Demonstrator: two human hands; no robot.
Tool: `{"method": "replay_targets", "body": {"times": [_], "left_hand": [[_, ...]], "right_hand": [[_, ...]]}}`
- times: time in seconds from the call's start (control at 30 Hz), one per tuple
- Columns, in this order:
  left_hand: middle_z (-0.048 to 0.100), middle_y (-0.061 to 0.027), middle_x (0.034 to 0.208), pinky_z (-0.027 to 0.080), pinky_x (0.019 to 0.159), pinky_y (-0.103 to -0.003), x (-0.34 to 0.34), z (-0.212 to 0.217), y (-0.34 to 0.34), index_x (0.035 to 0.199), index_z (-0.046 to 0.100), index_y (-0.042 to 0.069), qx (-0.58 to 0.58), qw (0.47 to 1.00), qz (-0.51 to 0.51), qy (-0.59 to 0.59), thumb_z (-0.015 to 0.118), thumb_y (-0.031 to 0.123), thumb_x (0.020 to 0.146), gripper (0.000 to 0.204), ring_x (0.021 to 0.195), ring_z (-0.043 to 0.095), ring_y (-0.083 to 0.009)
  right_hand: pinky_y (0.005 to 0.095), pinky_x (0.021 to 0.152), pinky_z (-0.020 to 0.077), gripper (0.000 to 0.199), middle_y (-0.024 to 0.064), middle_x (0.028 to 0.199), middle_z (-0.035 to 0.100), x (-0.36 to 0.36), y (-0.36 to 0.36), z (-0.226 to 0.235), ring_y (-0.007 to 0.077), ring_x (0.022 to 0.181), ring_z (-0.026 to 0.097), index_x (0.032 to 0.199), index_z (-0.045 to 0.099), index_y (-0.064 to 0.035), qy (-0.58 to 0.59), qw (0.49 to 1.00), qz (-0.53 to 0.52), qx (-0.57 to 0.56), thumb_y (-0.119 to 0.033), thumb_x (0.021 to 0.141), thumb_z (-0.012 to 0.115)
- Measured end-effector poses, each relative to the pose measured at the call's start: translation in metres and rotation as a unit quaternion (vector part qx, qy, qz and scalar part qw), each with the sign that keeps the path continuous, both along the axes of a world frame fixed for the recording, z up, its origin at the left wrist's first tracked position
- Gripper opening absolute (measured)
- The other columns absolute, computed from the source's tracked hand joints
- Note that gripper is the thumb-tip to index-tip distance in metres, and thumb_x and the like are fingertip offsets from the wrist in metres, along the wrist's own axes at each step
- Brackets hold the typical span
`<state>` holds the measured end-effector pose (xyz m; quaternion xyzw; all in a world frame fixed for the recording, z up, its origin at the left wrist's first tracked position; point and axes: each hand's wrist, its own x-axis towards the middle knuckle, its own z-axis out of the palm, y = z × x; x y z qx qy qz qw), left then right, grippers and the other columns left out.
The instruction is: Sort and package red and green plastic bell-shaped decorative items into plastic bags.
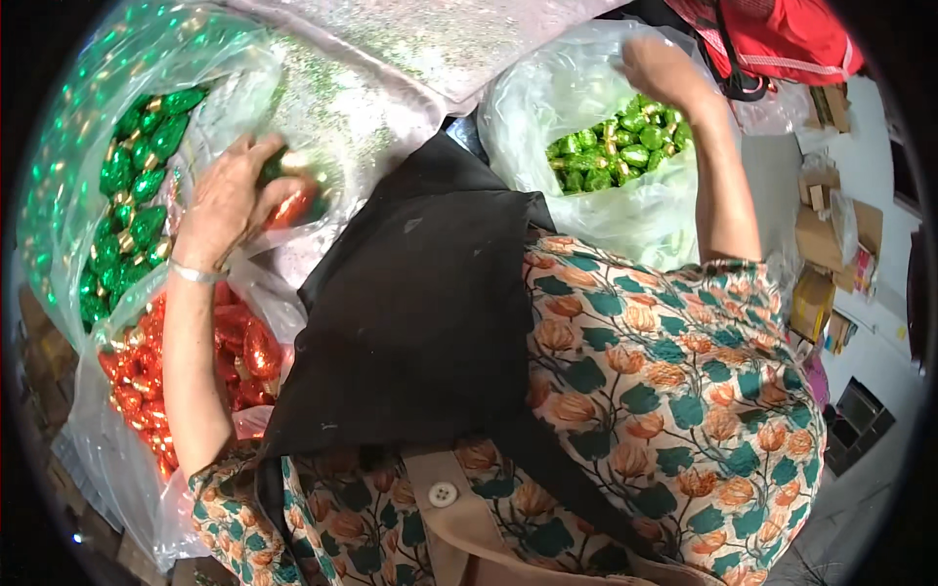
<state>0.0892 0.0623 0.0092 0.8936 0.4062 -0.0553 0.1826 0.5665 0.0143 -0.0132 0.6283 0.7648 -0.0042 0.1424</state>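
My left hand (223, 205) is closed around shiny bulb-shaped ornaments, slightly blurred by motion. A red ornament (289, 209) and part of a dark green one show at its fingers. Beneath that forearm lies a clear bag of red ornaments (256, 347) with gold caps. Left of the hand, another clear bag holds dark green ornaments (147, 230). My right hand (664, 73) is over the far rim of a clear plastic bag (523, 107), its fingers curled; what they hold is hidden. Inside this bag sit several lime-green ornaments (620, 146).
A pale, glitter-strewn work surface (391, 49) lies ahead between the bags. Black cloth (410, 313) covers my lap. A red bag (782, 39) with black straps is at the far right. Cardboard boxes (821, 234) stand along the right side on the floor.
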Motion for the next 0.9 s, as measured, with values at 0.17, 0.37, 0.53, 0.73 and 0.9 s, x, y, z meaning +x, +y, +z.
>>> {"method": "replay_targets", "body": {"times": [0.17, 0.37, 0.53, 0.73, 0.9], "left_hand": [[0.049, -0.0244, 0.122, 0.041, 0.090, -0.042, -0.005, 0.003, -0.010, 0.119, 0.051, 0.005, 0.057, 0.997, -0.012, 0.048, 0.065, 0.041, 0.077, 0.057, 0.104, 0.053, -0.0383], [0.055, -0.0224, 0.116, 0.041, 0.090, -0.041, -0.037, 0.013, -0.012, 0.122, 0.049, 0.004, 0.018, 0.995, 0.092, 0.018, 0.069, 0.035, 0.075, 0.059, 0.103, 0.055, -0.0359], [0.058, -0.0207, 0.104, 0.044, 0.083, -0.040, -0.058, 0.012, -0.004, 0.122, 0.048, 0.002, 0.087, 0.990, 0.061, -0.088, 0.070, 0.032, 0.073, 0.062, 0.097, 0.056, -0.0351], [0.060, -0.0202, 0.092, 0.045, 0.078, -0.042, -0.056, 0.011, -0.003, 0.106, 0.056, 0.002, -0.047, 0.994, 0.081, -0.052, 0.076, 0.028, 0.065, 0.053, 0.092, 0.057, -0.0358], [0.056, -0.0190, 0.098, 0.044, 0.079, -0.040, -0.066, -0.001, -0.003, 0.120, 0.047, -0.002, 0.002, 0.998, 0.029, -0.057, 0.072, 0.040, 0.069, 0.071, 0.090, 0.056, -0.0340]], "right_hand": [[0.0453, 0.071, 0.0475, 0.032, 0.0236, 0.084, 0.062, 0.076, -0.098, -0.188, 0.0342, 0.081, 0.062, 0.097, 0.059, -0.0010, 0.091, 0.924, -0.061, -0.368, -0.026, 0.078, 0.057], [0.0482, 0.093, 0.0416, 0.042, 0.0224, 0.128, 0.044, 0.002, -0.126, -0.294, 0.0423, 0.114, 0.045, 0.106, 0.059, -0.0042, 0.032, 0.950, -0.253, -0.178, -0.036, 0.078, 0.055], [0.0455, 0.071, 0.0471, 0.046, 0.0271, 0.087, 0.061, 0.104, -0.122, -0.340, 0.0421, 0.083, 0.059, 0.104, 0.059, -0.0030, 0.113, 0.919, -0.085, -0.367, -0.040, 0.076, 0.058], [0.0471, 0.068, 0.0457, 0.045, 0.0255, 0.085, 0.061, 0.008, -0.102, -0.218, 0.0425, 0.080, 0.059, 0.099, 0.060, -0.0039, 0.247, 0.954, -0.137, -0.099, -0.043, 0.076, 0.057], [0.0472, 0.068, 0.0465, 0.044, 0.0240, 0.085, 0.063, 0.021, -0.106, -0.193, 0.0415, 0.078, 0.060, 0.099, 0.059, -0.0032, 0.259, 0.929, -0.135, -0.225, -0.041, 0.076, 0.057]]}}
